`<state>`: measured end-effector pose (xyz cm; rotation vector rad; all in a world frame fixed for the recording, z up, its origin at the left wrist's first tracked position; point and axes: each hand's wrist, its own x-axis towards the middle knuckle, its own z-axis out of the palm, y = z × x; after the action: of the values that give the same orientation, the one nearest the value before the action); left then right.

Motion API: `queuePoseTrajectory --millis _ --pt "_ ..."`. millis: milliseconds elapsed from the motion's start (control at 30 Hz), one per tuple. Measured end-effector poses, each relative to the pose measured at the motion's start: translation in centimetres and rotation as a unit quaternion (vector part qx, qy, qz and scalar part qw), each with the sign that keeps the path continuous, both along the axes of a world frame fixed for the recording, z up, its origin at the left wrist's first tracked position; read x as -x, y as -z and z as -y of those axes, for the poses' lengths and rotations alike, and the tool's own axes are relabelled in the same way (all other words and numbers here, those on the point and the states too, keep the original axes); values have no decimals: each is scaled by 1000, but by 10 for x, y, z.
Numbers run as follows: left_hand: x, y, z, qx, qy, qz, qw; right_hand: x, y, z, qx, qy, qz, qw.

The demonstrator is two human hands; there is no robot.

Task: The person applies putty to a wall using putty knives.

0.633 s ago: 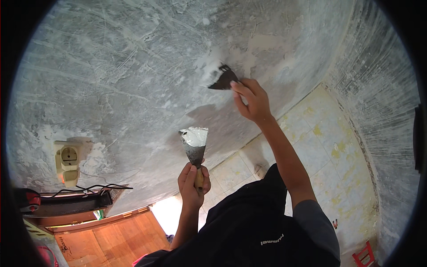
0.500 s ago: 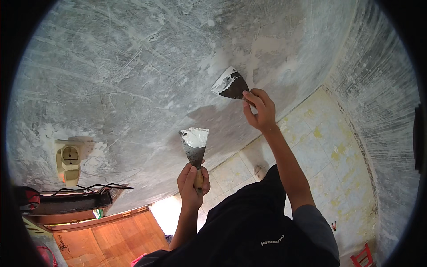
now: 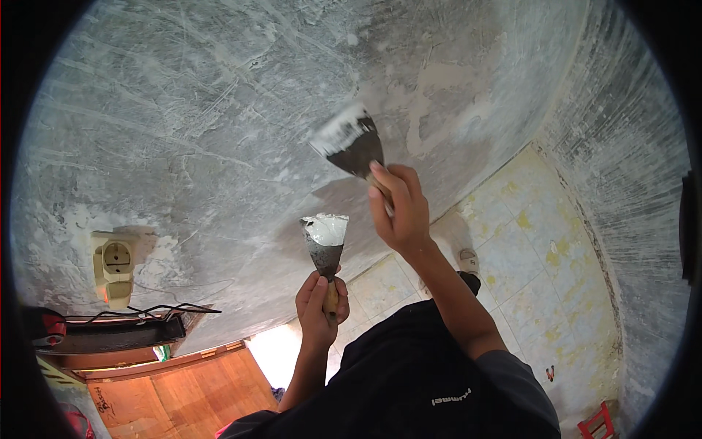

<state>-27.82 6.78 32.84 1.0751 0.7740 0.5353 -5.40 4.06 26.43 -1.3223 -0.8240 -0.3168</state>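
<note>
My left hand [image 3: 319, 310] is closed round the wooden handle of a narrow putty knife [image 3: 326, 254], held upright with a thick lump of white putty [image 3: 326, 228] on its blade. In my right hand [image 3: 404, 208] is a wider putty knife [image 3: 355, 146], gripped by its handle and tilted up to the left. White putty coats the wider blade's edge, which is slightly blurred. Both blades are in front of a grey, patchily skimmed wall [image 3: 190, 132]; I cannot tell whether the wide one touches it.
A cream wall socket [image 3: 115, 257] sits at the left, above a dark shelf with a black cable [image 3: 175, 308]. Below is an orange-brown wooden panel [image 3: 190, 391]. Yellow-stained floor tiles [image 3: 523, 249] meet the walls at right. A red object [image 3: 596, 422] stands at lower right.
My right hand has moved left and down with the wide putty knife, nearer the left one. The left hand has barely shifted. A foot on the floor has stepped to the right.
</note>
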Motion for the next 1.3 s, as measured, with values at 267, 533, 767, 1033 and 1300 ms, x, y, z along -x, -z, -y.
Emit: queuePoseTrajectory --millis 267,533,767,1033,1300 --pt "2 2 0 -5 19 -2 1000 6 26 11 41 24 -13 999" --pt "9 3 -3 -3 0 5 1000 3 -5 16 87 54 -1 995" --pt "12 2 -5 -9 -20 -4 1000 3 -30 5 40 67 26 997" --pt "11 5 -8 4 2 13 1000 -6 51 -29 -27 7 14 999" --pt "15 5 -8 7 -1 4 1000 -10 53 -53 -4 9 21 1000"
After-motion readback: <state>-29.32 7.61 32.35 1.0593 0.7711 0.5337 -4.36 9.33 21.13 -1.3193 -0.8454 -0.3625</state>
